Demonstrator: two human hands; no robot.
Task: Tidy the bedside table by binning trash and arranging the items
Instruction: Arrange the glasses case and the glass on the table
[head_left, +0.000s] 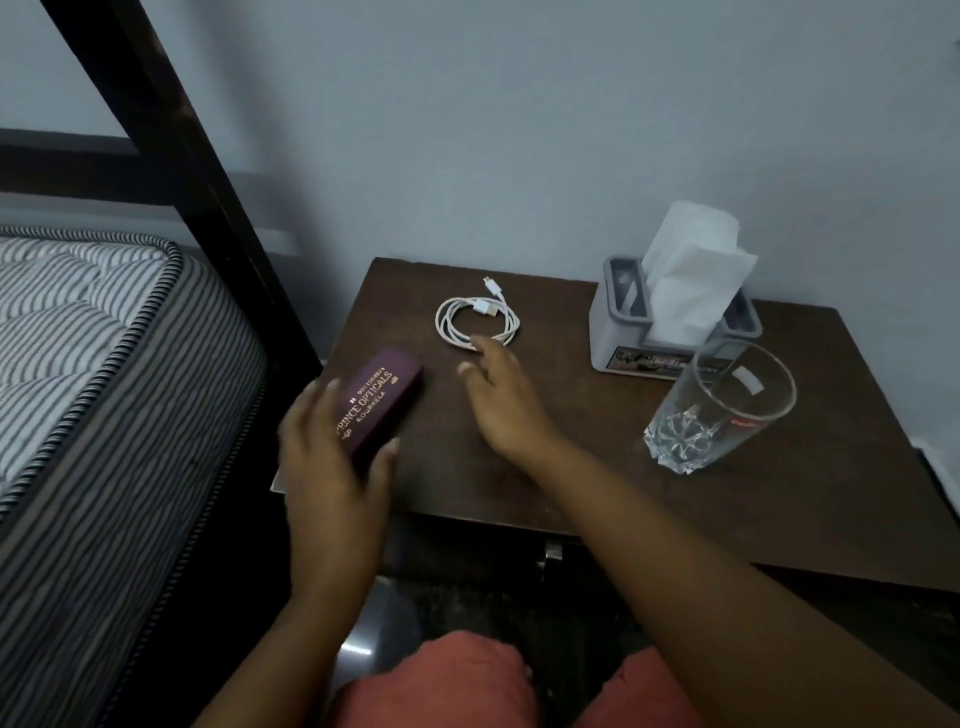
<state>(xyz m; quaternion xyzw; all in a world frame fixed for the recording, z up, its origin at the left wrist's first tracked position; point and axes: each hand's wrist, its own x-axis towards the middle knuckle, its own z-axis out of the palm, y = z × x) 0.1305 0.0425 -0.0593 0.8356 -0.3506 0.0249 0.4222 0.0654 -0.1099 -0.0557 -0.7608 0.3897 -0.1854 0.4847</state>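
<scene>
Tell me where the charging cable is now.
In the head view, the white cable lies at the back left of the bedside table, left of the tissue holder, by the fingertips of the right hand.

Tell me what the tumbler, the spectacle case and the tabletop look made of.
Tumbler: probably clear glass, see-through, faceted base. Spectacle case: maroon leatherette-like covering, matte, gold-printed; the core is unclear. Tabletop: dark brown wood or veneer, faintly glossy, grain too dim to confirm.

Maroon case (382, 402), white cable (477, 320), grey-striped mattress (78, 332), brown table (597, 467)
</scene>
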